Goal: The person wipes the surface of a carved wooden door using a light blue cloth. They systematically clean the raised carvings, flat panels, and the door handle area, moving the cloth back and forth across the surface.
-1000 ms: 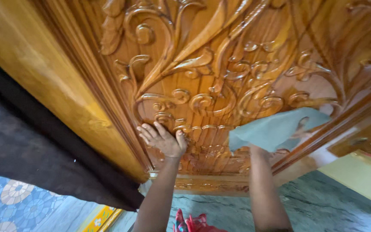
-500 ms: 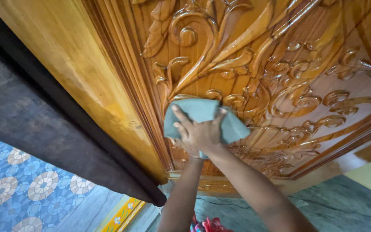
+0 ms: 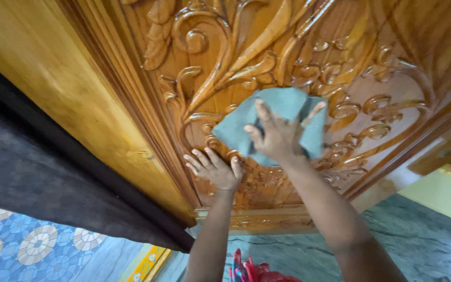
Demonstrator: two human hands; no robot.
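A large carved wooden panel [image 3: 288, 47] with glossy scrollwork and leaf relief fills the upper view. My right hand [image 3: 277, 138] presses a grey-green cloth [image 3: 283, 107] flat against the carving near the middle, fingers spread over the cloth. Lower left of it, my left hand [image 3: 216, 169] rests open on the carved lower edge of the panel, fingers splayed and holding nothing. Both forearms reach up from the bottom of the view.
A smooth wooden frame [image 3: 53, 89] runs along the left beside a dark fabric edge [image 3: 53, 177]. Below are a blue patterned sheet [image 3: 32, 245], a grey marbled floor [image 3: 429, 240], a yellow-green surface [image 3: 444, 193] and red cloth [image 3: 257, 271].
My right hand has swept the cloth from the panel's right side to the left, then back toward the middle. My left hand stays on the lower carved edge.
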